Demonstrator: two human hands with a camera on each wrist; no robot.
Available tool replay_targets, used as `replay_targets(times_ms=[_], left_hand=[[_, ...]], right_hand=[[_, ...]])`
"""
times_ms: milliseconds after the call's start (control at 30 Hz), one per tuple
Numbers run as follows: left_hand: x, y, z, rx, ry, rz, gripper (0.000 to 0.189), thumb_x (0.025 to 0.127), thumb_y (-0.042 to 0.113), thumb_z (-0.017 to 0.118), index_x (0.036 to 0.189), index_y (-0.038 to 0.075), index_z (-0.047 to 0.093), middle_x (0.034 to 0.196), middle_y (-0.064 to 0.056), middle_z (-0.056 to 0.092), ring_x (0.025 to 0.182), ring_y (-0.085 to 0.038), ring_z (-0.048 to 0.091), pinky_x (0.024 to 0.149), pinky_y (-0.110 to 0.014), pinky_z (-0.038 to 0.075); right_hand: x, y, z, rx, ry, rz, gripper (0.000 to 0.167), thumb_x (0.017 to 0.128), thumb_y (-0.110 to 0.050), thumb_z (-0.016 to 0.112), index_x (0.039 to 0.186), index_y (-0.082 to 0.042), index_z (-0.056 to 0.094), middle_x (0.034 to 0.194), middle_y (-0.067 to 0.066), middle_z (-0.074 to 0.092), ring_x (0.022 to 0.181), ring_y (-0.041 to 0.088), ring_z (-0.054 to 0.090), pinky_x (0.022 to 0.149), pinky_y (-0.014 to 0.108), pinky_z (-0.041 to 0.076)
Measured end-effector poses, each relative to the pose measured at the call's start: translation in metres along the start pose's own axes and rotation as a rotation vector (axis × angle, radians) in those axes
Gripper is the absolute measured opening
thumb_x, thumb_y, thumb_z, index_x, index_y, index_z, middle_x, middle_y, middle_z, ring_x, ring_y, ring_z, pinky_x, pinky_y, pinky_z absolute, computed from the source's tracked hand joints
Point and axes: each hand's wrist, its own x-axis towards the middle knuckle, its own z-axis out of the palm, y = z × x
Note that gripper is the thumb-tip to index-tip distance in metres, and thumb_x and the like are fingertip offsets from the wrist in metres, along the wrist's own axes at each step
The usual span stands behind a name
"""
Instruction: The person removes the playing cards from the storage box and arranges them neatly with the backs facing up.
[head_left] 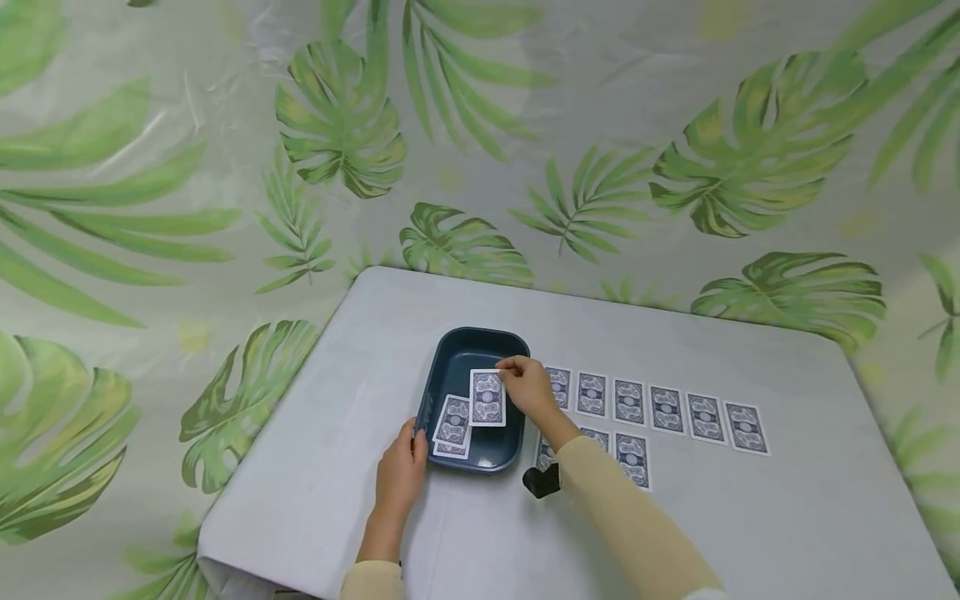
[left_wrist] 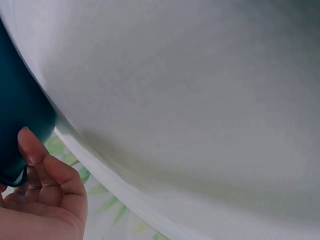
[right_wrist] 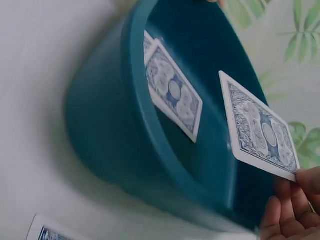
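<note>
Sleeves in pale yellow enter from the near edge, one on each arm. On the left, the left hand [head_left: 401, 471] rests against the near left corner of the tray [head_left: 450, 354]; its fingers [left_wrist: 31, 145] curl loosely against the dark teal wall, touching it. Two cards [head_left: 452, 423] lie face down in the tray, overlapping. Above them the right hand [head_left: 528, 387] holds a single card [head_left: 487, 397] over the tray, pinched by its corner between thumb and fingers [right_wrist: 300, 205], back side up. A small black object [head_left: 542, 481] shows just beside the right forearm. To the right, more cards lie face down on the grey tabletop [head_left: 787, 517]: a row of six [head_left: 663, 408], with a shorter row [head_left: 632, 458] nearer the person.
</note>
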Motion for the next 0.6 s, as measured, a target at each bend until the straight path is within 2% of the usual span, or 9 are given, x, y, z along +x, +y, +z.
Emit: replay_targets(times_ms=[200, 400, 600], left_hand=[[0.000, 0.001, -0.001, 0.001, -0.031, -0.036, 0.041, 0.101, 0.020, 0.047, 0.133, -0.004, 0.053, 0.123, -0.025, 0.062, 0.109, -0.041, 0.061, 0.089, -0.054, 0.047], [-0.001, 0.004, -0.003, 0.000, -0.051, -0.058, 0.042, 0.102, 0.021, 0.045, 0.135, -0.005, 0.051, 0.126, -0.025, 0.060, 0.113, -0.040, 0.059, 0.091, -0.053, 0.047], [0.000, 0.006, -0.001, 0.004, -0.059, -0.063, 0.042, 0.102, 0.021, 0.045, 0.135, -0.004, 0.051, 0.124, -0.024, 0.061, 0.112, -0.040, 0.060, 0.091, -0.053, 0.046]], right_hand=[[-0.001, 0.009, -0.023, 0.044, 0.051, 0.065, 0.019, 0.095, -0.009, 0.058, 0.106, -0.001, 0.072, 0.091, 0.010, 0.065, 0.079, 0.021, 0.056, 0.066, 0.029, 0.043], [-0.003, 0.024, -0.042, 0.099, 0.110, 0.112, 0.022, 0.096, -0.008, 0.054, 0.106, 0.001, 0.071, 0.092, 0.013, 0.065, 0.080, 0.022, 0.055, 0.067, 0.028, 0.042], [-0.007, 0.040, -0.060, 0.097, 0.130, 0.159, 0.025, 0.098, -0.009, 0.049, 0.109, 0.001, 0.069, 0.104, 0.017, 0.065, 0.089, 0.025, 0.056, 0.072, 0.031, 0.043]])
